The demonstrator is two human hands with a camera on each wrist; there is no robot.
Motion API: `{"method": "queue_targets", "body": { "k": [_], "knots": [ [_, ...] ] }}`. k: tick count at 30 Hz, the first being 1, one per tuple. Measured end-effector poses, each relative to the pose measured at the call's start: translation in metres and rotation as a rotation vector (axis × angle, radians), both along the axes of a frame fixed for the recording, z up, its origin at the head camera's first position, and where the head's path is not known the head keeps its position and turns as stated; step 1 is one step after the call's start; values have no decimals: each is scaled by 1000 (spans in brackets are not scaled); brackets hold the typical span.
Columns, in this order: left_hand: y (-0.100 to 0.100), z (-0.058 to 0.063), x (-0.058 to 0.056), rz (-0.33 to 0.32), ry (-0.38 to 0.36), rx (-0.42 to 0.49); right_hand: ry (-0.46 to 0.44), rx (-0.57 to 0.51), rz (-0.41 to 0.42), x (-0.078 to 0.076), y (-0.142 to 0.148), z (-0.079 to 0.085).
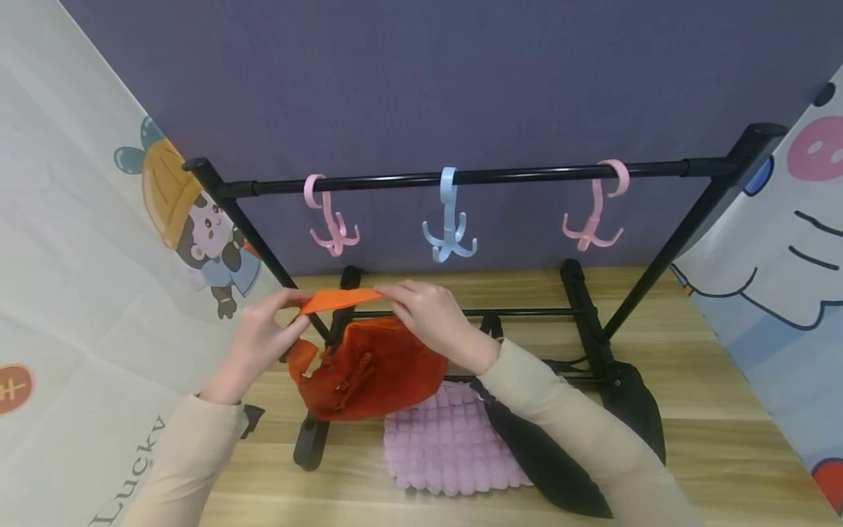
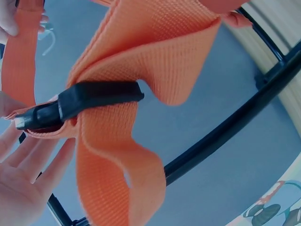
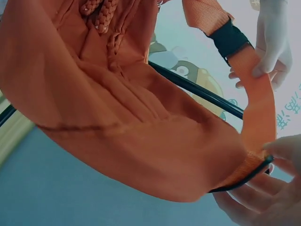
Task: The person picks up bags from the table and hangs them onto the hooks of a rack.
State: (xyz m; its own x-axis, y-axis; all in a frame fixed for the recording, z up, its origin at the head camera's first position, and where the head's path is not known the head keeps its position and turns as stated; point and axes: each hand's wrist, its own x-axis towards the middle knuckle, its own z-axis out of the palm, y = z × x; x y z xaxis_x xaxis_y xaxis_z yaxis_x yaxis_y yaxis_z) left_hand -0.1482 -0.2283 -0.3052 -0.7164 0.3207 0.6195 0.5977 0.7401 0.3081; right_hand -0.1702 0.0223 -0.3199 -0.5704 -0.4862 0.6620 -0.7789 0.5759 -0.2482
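A flat, dark blue-grey wall (image 1: 421, 88) rises behind the back edge of a pale, wood-grained desk (image 1: 711, 432). Along the desk's left edge stands a creased white printed sheet (image 1: 59, 219) showing a yellow-hatted cartoon figure (image 1: 220, 234) and dark "Lucky" lettering (image 1: 135, 468). Along the right edge, a white-and-blue printed panel (image 1: 731, 351) bears a large white cartoon animal (image 1: 757, 234) with a pink snout. A black tubular rack (image 1: 520, 174) spans the desk towards its back edge. Soft light leaves faint highlights on its top bar.

Left fingers (image 1: 290, 296) pinching, right fingers (image 1: 399, 293) pinching, forearms (image 1: 191, 446) extended
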Motion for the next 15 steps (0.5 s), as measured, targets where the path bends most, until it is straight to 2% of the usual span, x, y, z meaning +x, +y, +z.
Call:
{"method": "queue_targets", "body": {
  "k": [4,7,11,15],
  "knots": [
    [-2,7,0,-17,-47,83,-81,-61,21,-2,-2,8],
    [-4,13,0,-20,-147,165,-125,-87,28,-5,-5,14],
    [-6,22,0,-18,-300,263,-125,-99,23,-10,-9,23],
    [-8,28,-3,-45,-363,318,-120,-85,-8,-16,-14,30]
  ]
}}
